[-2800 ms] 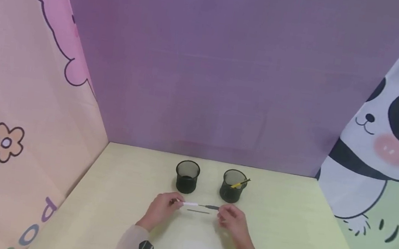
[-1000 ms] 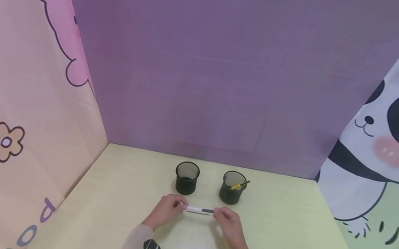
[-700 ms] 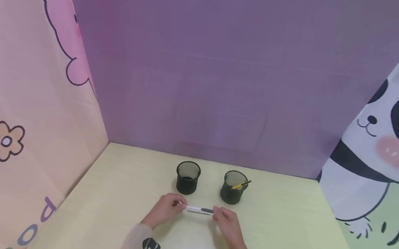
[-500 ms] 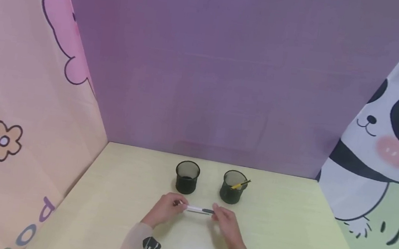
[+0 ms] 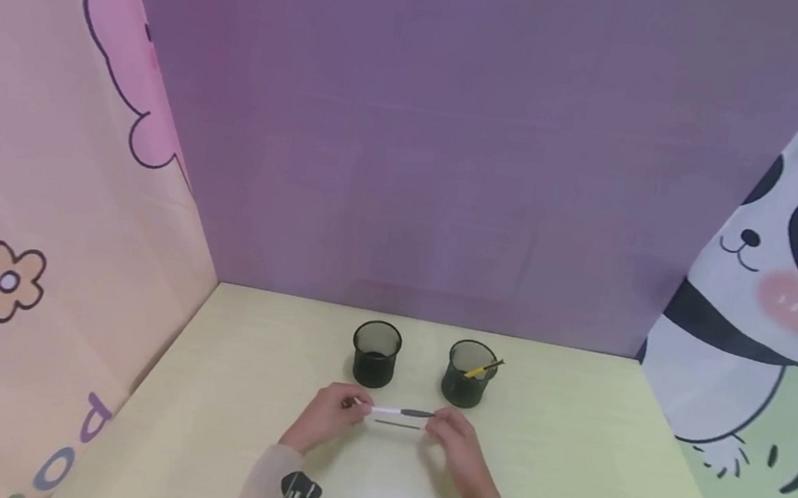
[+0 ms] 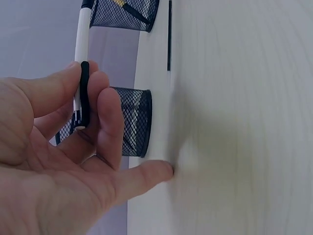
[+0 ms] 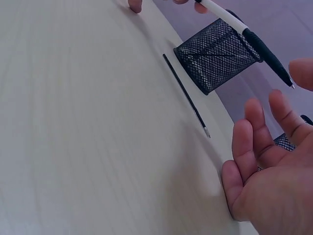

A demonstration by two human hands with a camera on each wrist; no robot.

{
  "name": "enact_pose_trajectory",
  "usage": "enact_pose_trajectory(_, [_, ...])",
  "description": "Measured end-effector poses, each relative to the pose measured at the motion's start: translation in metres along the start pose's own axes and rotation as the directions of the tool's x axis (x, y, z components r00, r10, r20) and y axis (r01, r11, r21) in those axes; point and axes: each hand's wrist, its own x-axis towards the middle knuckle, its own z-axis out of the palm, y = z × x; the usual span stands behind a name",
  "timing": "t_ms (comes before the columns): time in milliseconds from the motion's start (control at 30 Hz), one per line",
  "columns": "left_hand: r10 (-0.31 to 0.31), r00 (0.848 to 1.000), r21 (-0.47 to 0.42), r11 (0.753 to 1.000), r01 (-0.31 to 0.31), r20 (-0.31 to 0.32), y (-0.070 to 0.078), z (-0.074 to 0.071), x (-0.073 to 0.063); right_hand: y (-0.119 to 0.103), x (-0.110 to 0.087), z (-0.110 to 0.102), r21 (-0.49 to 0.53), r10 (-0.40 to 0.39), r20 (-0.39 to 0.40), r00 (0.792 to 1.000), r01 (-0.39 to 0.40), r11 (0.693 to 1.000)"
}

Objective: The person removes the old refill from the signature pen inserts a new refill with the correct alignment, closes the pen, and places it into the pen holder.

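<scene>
My left hand pinches a white and black ballpoint pen by its clip end, between thumb and fingers. The little finger reaches down to the tabletop in the left wrist view. The pen's black grip and metal tip point toward my right hand, whose fingers are spread and relaxed around the tip, apart from it in the right wrist view. Below the pen, a thin dark pen refill lies on the table between the hands.
Two black mesh pen cups stand behind the hands. The right-hand cup holds a yellow and black stick-like item. The pale wooden table meets a purple backdrop at its far edge.
Earlier the white barrel and dark grip section were apart, with a thin piece between them; now they are joined into one pen. My right fingers have let go of its tip.
</scene>
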Motion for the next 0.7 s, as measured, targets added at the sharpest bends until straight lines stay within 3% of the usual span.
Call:
enact_pose_trajectory(300, [-0.054, 0.998, -0.043, 0.998, 0.054, 0.013, -0.0012, -0.0013, -0.0027, 0.0015, -0.0012, 0.0017, 0.013, -0.02, 0.003, 1.0, 0.02, 1.0])
enact_pose_trajectory(700, [-0.054, 0.998, -0.016, 0.998, 0.054, 0.012, -0.0012, -0.0016, -0.0035, -0.0015, -0.0011, 0.0054, -0.065, 0.009, -0.02, 1.0, -0.01, 0.998])
